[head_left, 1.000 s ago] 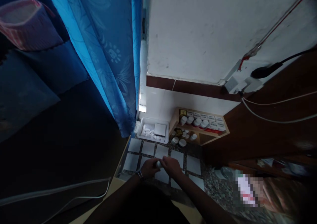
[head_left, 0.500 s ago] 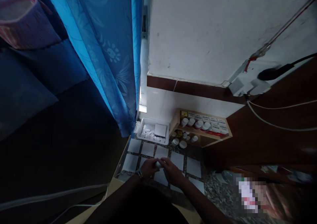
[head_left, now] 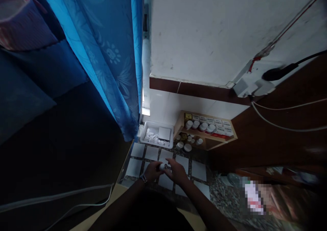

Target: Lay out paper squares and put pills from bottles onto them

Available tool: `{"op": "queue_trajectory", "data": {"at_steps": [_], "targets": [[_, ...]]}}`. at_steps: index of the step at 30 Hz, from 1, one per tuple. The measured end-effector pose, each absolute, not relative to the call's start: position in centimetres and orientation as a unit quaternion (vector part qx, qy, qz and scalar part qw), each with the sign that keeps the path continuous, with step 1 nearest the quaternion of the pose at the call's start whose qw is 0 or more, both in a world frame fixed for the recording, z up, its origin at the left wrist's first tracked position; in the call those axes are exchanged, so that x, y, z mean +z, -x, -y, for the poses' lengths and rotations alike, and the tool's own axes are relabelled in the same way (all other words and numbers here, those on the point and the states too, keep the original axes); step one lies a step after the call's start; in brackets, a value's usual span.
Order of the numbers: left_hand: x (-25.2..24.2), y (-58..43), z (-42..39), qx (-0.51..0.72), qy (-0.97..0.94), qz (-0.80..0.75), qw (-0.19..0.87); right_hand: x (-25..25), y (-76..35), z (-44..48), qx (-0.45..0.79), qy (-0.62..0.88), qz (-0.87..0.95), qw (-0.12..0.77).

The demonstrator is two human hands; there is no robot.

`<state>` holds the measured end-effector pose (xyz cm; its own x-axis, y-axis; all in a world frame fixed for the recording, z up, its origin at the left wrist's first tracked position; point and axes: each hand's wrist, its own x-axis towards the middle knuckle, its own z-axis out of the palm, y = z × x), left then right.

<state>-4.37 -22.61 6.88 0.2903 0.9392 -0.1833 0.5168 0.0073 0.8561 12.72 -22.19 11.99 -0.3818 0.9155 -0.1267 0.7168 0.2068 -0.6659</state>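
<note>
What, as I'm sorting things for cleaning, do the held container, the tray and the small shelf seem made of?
Held container: probably plastic, smooth white; too small to be sure. Tray: likely molded plastic, white, with rounded corners and rim. Small shelf: apparently wood or wood-look board, pale tan, matte.

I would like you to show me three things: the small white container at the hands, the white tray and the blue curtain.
Small white container point(head_left: 162, 167): head view, on its visible side.
White tray point(head_left: 158, 123): head view, on its back rim.
Blue curtain point(head_left: 109, 54): head view, on its patterned cloth.
</note>
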Motion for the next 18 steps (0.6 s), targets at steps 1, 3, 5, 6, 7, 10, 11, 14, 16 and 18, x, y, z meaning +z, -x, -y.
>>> {"op": "queue_trajectory", "data": {"at_steps": [1, 3, 5, 6, 7, 10, 11, 14, 16, 18], "targets": [[6.9, 4.2, 22.6, 0.237, -0.659, -0.547, 0.458, 11.7, -12.7, 22.0, 0.341, 0.544, 0.753, 0.141], [7.1, 4.0, 22.6, 0.25, -0.638, -0.559, 0.467, 10.7, -13.0, 21.7, 0.354, 0.57, 0.725, 0.153], [7.2, 4.0, 22.5, 0.272, -0.612, -0.578, 0.466, 9.4, -13.8, 21.7, 0.334, 0.622, 0.682, 0.189], [7.1, 4.1, 22.4, 0.282, -0.603, -0.585, 0.463, 8.6, -14.5, 22.0, 0.313, 0.652, 0.661, 0.201], [7.1, 4.3, 22.3, 0.291, -0.597, -0.59, 0.459, 7.7, -15.2, 22.4, 0.293, 0.676, 0.644, 0.205], [6.7, 5.2, 22.2, 0.302, -0.585, -0.6, 0.455, 4.7, -17.7, 24.8, 0.289, 0.707, 0.618, 0.186], [6.5, 5.6, 22.2, 0.304, -0.578, -0.606, 0.454, 3.7, -18.6, 25.8, 0.297, 0.71, 0.611, 0.187], [6.1, 6.2, 22.3, 0.307, -0.563, -0.62, 0.451, 1.4, -21.7, 29.0, 0.276, 0.757, 0.556, 0.206], [6.1, 6.2, 22.4, 0.307, -0.557, -0.622, 0.457, 0.5, -24.0, 31.4, 0.237, 0.801, 0.509, 0.206], [6.2, 6.1, 22.4, 0.308, -0.55, -0.623, 0.464, 0.1, -26.0, 34.1, 0.192, 0.841, 0.469, 0.189]]}}
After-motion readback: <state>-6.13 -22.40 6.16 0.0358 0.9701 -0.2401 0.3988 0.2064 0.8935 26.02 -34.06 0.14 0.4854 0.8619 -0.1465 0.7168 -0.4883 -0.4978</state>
